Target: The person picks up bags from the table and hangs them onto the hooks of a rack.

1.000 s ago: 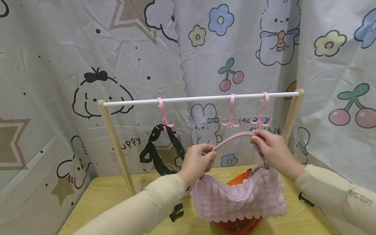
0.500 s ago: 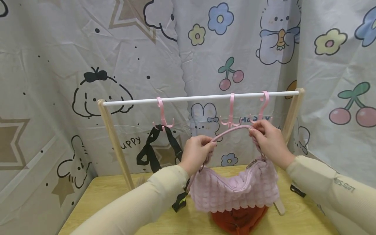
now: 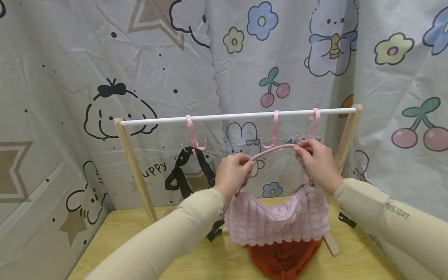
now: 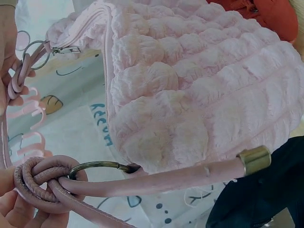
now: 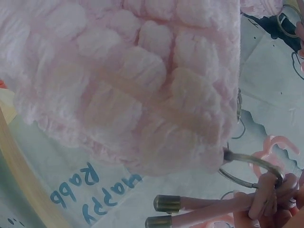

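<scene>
A puffy pink handbag (image 3: 276, 227) hangs from its thin strap (image 3: 273, 149) in the head view. My left hand (image 3: 232, 175) pinches the strap on one side, and my right hand (image 3: 318, 163) pinches it on the other. Between them the strap arches just in front of the lower prongs of a pink hook (image 3: 275, 128); whether they touch, I cannot tell. The left wrist view shows my fingers at a strap knot (image 4: 42, 183) beside a metal ring (image 4: 97, 165). In the right wrist view, metal-tipped strap ends (image 5: 166, 203) stick out below the bag.
A white rail (image 3: 231, 117) on wooden legs carries two more pink hooks, left (image 3: 191, 134) and right (image 3: 315, 120). Black straps (image 3: 180, 171) hang from the left one. An orange-red bag (image 3: 283, 258) lies on the yellow table (image 3: 115, 249) below. A patterned curtain (image 3: 196, 77) stands behind.
Both hands have raised the pink handbag and shifted it slightly left. Its strap has risen to the height of the middle hook's prongs. More of the orange-red bag's lower part shows beneath it.
</scene>
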{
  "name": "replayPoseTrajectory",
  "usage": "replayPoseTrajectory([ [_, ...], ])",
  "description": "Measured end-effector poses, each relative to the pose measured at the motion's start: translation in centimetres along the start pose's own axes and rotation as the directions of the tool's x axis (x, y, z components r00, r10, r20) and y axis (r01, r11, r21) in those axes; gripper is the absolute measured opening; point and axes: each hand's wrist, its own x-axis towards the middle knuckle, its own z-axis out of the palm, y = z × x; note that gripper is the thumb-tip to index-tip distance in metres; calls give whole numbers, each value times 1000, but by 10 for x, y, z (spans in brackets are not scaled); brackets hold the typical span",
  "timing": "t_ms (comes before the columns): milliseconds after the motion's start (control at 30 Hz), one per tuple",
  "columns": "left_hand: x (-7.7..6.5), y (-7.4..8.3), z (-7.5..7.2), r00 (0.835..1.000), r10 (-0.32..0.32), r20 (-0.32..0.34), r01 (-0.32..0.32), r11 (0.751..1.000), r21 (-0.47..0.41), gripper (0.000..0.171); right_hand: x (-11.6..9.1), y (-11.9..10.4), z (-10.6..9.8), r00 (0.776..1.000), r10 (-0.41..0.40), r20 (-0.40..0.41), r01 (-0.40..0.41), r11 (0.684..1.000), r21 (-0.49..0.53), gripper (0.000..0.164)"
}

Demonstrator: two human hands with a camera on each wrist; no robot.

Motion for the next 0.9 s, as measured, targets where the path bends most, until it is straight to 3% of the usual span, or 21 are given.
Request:
replayPoseTrajectory([
  [400,13,11,-2,1000,-12,-21,13,1000,23,17,14,-2,6,997,-35,-64,30,996,-82,24],
  [900,26,11,-7,998,20,-66,-5,976,218,20,27,-3,13,994,-49,-99,30,983,-180,25],
])
